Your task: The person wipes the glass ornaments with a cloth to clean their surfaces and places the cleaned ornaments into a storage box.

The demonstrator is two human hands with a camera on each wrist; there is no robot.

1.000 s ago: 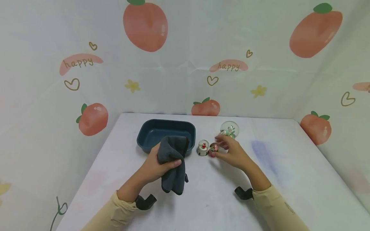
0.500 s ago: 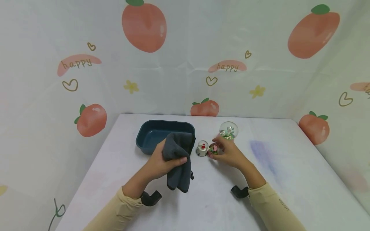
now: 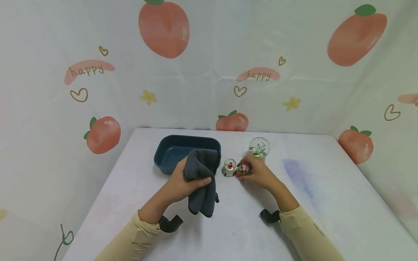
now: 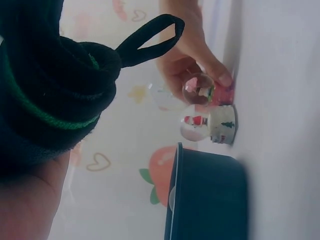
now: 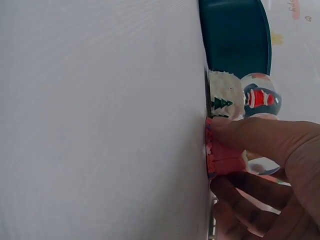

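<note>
My left hand grips a folded dark grey cloth above the table, in front of the tray. A hanging loop on the cloth shows in the left wrist view. My right hand holds a small snow globe with a pink base, thumb on one side and fingers on the other, down at the tabletop. Right beside it stands a small snow globe with a white base and a red figure inside. Behind my right hand is a larger snow globe, its base partly hidden by the fingers.
A dark teal tray stands at the back left, its near right corner hidden by the cloth. A pale rounded thing shows at its rim in the left wrist view. A fruit-print curtain hangs behind the white table.
My left hand has carried the cloth slightly right and up. My right hand's spread fingers have closed around the pink-based snow globe. The other globes and the tray have stayed put.
</note>
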